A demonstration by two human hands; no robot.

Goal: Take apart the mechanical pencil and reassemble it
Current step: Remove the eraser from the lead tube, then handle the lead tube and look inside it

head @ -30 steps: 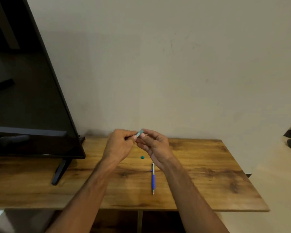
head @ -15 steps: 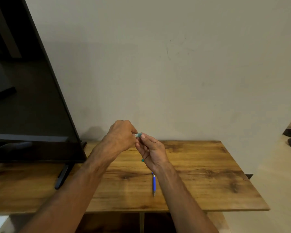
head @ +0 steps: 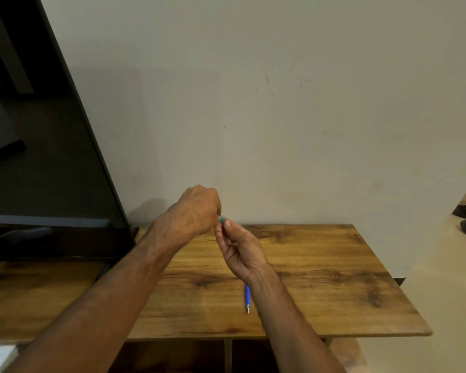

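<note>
Both hands meet above the far edge of the wooden table (head: 320, 265), close to the wall. Left hand (head: 197, 208), curled into a loose fist, and right hand (head: 240, 249), its fingertips (head: 227, 224) pinched, share a small teal-grey pencil part (head: 222, 219) that peeks out between them; how much of it each hand grips cannot be told. Below the right wrist, near the table's front edge, lies the blue pencil barrel (head: 247, 296), long axis running front to back, metal tip toward the person. It sits nearer the right hand, straight down and back from it, so any refitting likely means that hand dropping toward the front edge. A dark television (head: 38, 157) stands at the left. No brand, label or writing is legible anywhere.
</note>
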